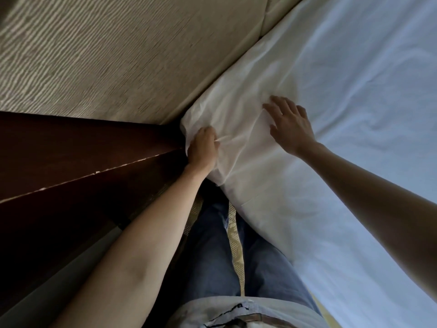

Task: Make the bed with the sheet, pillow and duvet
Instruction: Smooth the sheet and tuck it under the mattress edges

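While the left hand [203, 147] grips the sheet [331, 95] corner beside the dark cabinet [82, 147], the right hand [292, 125] rests spread flat.

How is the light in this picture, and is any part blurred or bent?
Head view: light is uneven, the sheet bright and bluish at right, the dark wood almost black at left; the striped wall is smeared by motion; both hands are fairly sharp; the wide lens bends straight edges.
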Demonstrator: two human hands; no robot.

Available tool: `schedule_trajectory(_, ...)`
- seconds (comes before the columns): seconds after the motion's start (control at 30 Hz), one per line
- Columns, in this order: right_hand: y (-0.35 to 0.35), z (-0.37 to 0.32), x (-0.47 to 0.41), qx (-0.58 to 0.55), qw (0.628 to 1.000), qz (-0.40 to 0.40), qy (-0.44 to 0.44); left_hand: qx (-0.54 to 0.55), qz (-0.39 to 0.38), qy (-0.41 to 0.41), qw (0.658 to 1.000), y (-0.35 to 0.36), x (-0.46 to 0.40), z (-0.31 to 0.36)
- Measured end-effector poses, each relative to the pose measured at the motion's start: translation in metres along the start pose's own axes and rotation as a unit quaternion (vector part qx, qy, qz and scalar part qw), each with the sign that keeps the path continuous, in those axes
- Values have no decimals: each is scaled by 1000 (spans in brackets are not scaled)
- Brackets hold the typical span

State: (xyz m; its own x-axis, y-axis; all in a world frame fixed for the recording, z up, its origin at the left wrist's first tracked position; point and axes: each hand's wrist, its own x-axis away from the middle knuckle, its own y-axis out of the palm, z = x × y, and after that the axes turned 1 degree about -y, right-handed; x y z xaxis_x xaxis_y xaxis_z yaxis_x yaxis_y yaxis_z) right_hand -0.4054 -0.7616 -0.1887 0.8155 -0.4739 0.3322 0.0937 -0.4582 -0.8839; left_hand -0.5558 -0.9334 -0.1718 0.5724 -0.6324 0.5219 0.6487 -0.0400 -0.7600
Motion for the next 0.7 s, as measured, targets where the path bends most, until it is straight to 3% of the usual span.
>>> schedule_trajectory(0.2, 6, 2, 9, -8, 1000, -2, 15, 81, 81, 36, 993, -23, 23, -4)
schedule_trajectory(0.33, 6, 2, 11, 2, 1000, -16, 16, -92, 82, 187, 975, -24, 36, -14)
schedule_trajectory(0.4, 6, 2, 12, 10, 999, -30, 15, -167, 56, 218, 960, -27, 37, -21)
schedule_trajectory(0.57, 3, 5, 15, 27, 998, -48, 12, -271, -18, 93, 958, -34, 33, -2)
schedule_trajectory(0.7, 1, 6, 16, 22, 998, -46, 25, -274, -49, 3, 960, -27, 16, 16)
